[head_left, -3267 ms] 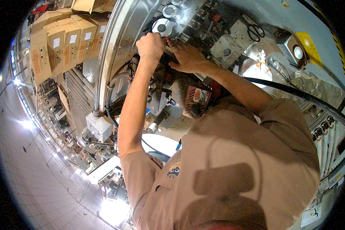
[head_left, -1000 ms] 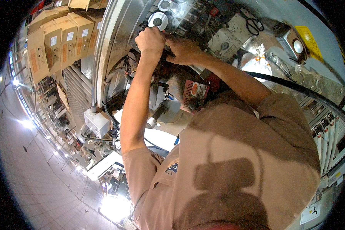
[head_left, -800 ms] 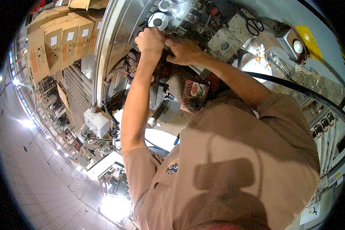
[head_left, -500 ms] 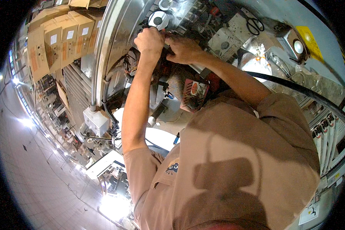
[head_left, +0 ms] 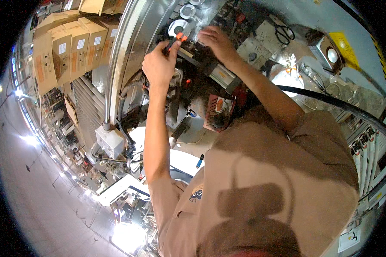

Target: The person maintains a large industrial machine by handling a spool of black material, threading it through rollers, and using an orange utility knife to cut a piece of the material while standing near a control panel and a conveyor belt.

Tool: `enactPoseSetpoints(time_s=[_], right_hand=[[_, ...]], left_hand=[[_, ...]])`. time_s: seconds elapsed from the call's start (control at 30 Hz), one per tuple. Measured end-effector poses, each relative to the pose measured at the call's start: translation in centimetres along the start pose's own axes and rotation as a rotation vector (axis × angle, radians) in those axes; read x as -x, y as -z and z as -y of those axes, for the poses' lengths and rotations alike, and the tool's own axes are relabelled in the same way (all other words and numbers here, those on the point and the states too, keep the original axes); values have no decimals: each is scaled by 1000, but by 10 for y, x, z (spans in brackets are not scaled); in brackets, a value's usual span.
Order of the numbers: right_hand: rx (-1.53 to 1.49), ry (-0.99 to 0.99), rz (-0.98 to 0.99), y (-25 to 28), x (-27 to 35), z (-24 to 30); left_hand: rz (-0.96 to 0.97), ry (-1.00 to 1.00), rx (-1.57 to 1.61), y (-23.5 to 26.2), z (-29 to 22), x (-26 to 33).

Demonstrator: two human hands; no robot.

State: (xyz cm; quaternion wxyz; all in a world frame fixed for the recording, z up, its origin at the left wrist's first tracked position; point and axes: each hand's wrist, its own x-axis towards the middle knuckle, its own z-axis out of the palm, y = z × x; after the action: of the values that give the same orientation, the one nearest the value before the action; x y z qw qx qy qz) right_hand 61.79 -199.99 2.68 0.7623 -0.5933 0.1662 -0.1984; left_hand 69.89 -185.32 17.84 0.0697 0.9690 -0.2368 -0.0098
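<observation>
My left hand is closed on an orange-and-black handled tool, whose exact kind I cannot make out. The tool points up and right, toward a white round disc with a dark centre. Over to the right, my right hand has its fingers partly stretched out, beside a shiny, translucent-looking part. No object shows in this hand, though its inner side is hidden. Below the hands lies a metal block among dark machine parts.
Black scissors and a lamp-like box sit to the right. A thick black hose crosses near my right arm. A red box stands close to my body. Cardboard boxes line the left, past a metal frame.
My hands have moved apart; the left has shifted slightly left and down with the orange-and-black tool now showing, and the right has moved up and right. More of the machine below shows.
</observation>
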Motion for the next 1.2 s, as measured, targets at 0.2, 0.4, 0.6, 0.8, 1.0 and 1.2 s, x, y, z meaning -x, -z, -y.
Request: enactPoseSetpoints(time_s=[0.2,0.4,0.6,0.8,1.0,1.2], right_hand=[[-265,-330,224,39,-8,10],[-293,-378,217,58,-6,-5],[-621,-501,-221,97,-5,-30],[-147,-371,-134,132,-18,-45],[602,-35,276,32,-12,-32],[855,-152,585,-9,-5,24]], left_hand=[[165,-88,159,12,-6,10],[292,-136,90,13,-10,4],[323,-233,-57,11,-9,-8],[297,-166,-352,-14,-2,-26],[301,-176,-497,-42,-5,-42],[304,-156,-524,-49,-4,-46]])
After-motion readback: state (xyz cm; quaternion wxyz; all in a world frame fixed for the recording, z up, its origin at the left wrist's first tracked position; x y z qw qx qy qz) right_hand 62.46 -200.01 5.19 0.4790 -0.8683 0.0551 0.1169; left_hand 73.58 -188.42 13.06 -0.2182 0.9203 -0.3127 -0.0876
